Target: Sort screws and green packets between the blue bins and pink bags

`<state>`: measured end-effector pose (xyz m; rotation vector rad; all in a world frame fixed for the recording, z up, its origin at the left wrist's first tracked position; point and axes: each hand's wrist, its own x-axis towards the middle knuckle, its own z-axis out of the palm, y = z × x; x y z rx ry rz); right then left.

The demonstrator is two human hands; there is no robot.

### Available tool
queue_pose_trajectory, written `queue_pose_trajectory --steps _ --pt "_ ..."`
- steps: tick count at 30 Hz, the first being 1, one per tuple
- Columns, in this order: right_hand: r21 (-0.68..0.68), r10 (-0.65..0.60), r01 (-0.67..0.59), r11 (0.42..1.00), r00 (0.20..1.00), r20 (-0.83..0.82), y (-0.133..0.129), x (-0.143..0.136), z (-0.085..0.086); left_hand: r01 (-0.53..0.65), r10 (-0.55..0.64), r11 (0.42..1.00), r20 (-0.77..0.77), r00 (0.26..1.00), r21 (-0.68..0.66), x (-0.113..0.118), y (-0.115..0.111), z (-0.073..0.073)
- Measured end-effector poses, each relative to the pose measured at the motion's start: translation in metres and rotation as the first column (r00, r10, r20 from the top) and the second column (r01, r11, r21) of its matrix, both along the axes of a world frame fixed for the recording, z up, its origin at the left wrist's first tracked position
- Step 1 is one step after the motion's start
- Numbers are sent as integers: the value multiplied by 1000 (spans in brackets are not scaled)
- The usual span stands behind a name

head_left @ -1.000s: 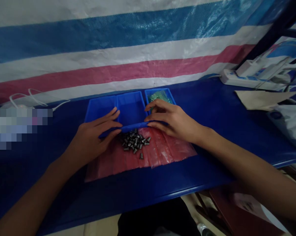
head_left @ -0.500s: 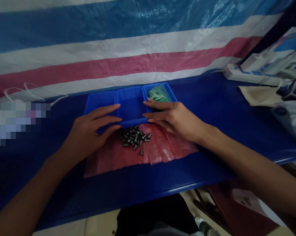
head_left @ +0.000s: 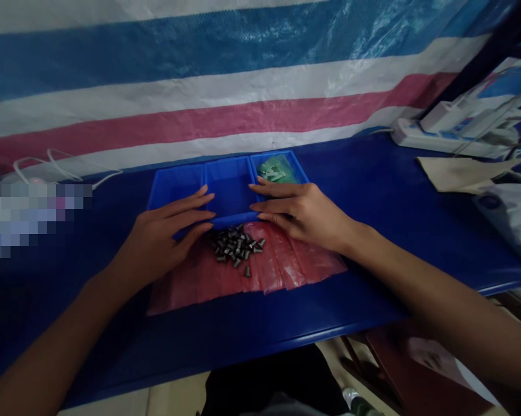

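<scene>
Three blue plastic bins stand side by side on the table. My left hand (head_left: 163, 231) lies over the front of the left bin (head_left: 174, 184), fingers stretched and apart, tips at the left edge of the middle bin (head_left: 229, 188). From the other side my right hand (head_left: 306, 211) reaches in with spread fingers, its tips at the middle bin's right edge. It partly covers the right bin (head_left: 302, 167), where a green bag (head_left: 284, 166) with small pale pieces shows. A pile of dark metal screws (head_left: 234, 245) rests on red plastic bags (head_left: 286, 268) in front of the bins.
The blue tabletop (head_left: 351, 300) has its near edge close to my lap. A power strip (head_left: 442, 138) with cables and a beige sheet (head_left: 455, 172) are at the right. White cable (head_left: 63, 167) loops at the left. A striped tarp (head_left: 226, 115) hangs behind.
Both hands stay at the middle bin with only slight finger shifts. The view has tilted a little; bins, screws and bags keep their places.
</scene>
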<state>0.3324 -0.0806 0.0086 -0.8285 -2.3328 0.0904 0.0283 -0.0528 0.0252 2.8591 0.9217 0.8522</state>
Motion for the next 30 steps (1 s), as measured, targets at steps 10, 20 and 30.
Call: queue_pose_trajectory --steps 10,20,30 --pt "-228 -291 402 887 869 400 33 26 64 47 -48 995 6 999 82 2 -1 -2" --pt "-243 -240 520 819 695 678 54 1 64 22 -22 1000 30 999 -10 5 -6 -8" --pt "-181 -360 479 859 816 453 40 8 45 19 -18 999 42 999 -25 7 -5 -12"
